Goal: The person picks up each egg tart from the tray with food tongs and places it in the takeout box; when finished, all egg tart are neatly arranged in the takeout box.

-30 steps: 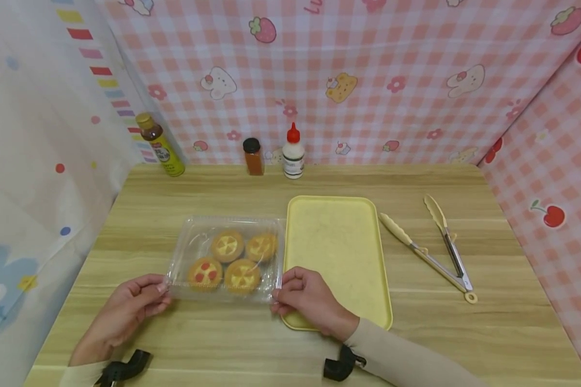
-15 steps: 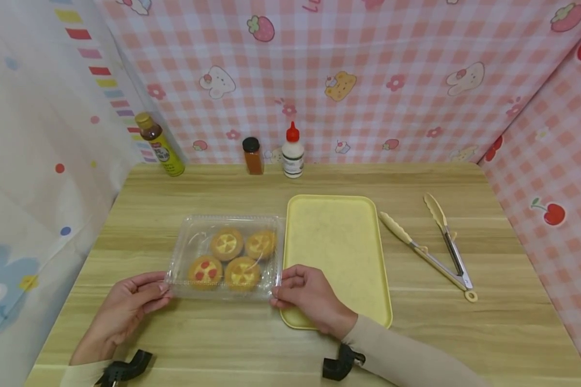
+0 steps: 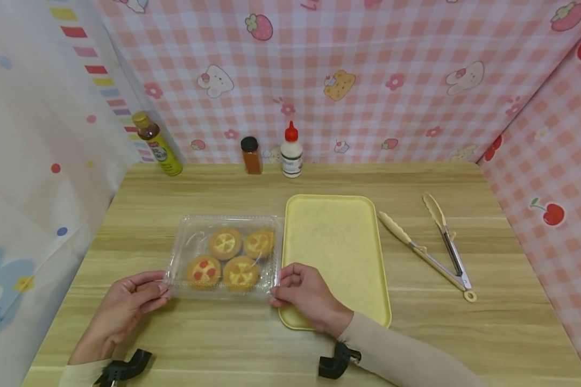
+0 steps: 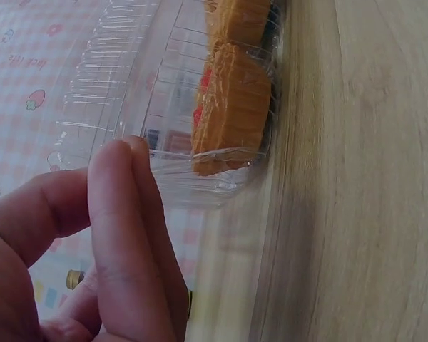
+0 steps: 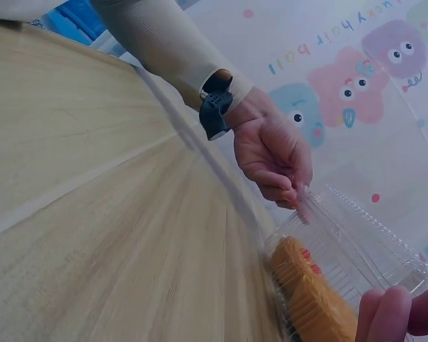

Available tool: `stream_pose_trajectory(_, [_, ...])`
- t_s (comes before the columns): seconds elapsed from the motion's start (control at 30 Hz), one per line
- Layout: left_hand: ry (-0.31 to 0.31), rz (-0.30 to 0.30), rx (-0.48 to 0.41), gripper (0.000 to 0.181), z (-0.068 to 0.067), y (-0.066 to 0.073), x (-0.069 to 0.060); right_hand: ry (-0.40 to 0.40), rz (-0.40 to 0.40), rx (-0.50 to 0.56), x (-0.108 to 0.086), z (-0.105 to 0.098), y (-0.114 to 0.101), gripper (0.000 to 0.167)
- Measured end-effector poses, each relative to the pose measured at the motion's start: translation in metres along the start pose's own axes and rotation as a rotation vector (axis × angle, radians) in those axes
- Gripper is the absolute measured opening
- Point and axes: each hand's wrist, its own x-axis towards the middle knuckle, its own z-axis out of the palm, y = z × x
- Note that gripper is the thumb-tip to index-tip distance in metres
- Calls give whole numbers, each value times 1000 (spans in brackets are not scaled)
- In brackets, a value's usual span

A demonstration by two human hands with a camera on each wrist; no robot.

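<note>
A clear plastic clamshell box [image 3: 179, 252] with its lid down sits left of the middle of the table. Inside lie several round golden tarts [image 3: 225, 244], one topped with red pieces. My left hand [image 3: 128, 303] pinches the front left corner of the box between thumb and fingers. At the front right corner, my right hand [image 3: 312, 295] pinches the edge the same way, above the left rim of a yellow tray [image 3: 334, 242]. The left wrist view shows the fingertips [image 4: 114, 164] at the clear edge, beside a tart [image 4: 232, 110].
Tongs [image 3: 445, 258] lie spread open right of the tray. Along the back edge stand a yellow-labelled bottle [image 3: 160, 148], a black-capped spice jar [image 3: 252, 157] and a white squeeze bottle [image 3: 292, 153] with a red tip. Patterned cloth walls enclose the table [image 3: 213, 344] at the back and sides.
</note>
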Motion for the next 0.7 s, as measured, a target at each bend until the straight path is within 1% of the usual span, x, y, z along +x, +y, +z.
stream_pose_trajectory(0.17, [-21, -17, -3, 35, -2, -2, 0, -13, 20, 6, -1, -3, 2, 24])
stream_pose_trajectory(0.33, [-64, -7, -23, 36, -3, -3, 0, -39, 44, -5, 0, -8, 2, 22])
stream_pose_trajectory(0.43, [-87, -7, -7, 36, -3, -3, 0, -57, 61, -18, -1, -10, 0, 22])
stream_pose_trajectory(0.5, [-107, -4, 24, 36, -3, -2, 1, -78, 66, -46, -3, -13, -2, 22])
stream_pose_trajectory(0.53, [-115, -5, 50, 35, -2, -1, 1, -92, 67, -70, -4, -14, -3, 24])
stream_pose_trajectory(0.6, [-116, 1, 142, 31, -1, 2, 0, -125, 70, -132, -9, -18, -8, 31])
stream_pose_trajectory(0.63, [-103, 1, 214, 30, 1, 4, 0, -142, 74, -172, -11, -21, -10, 36])
stream_pose_trajectory(0.7, [-65, 27, 416, 35, 5, 12, -1, -177, 73, -272, -17, -28, -17, 46])
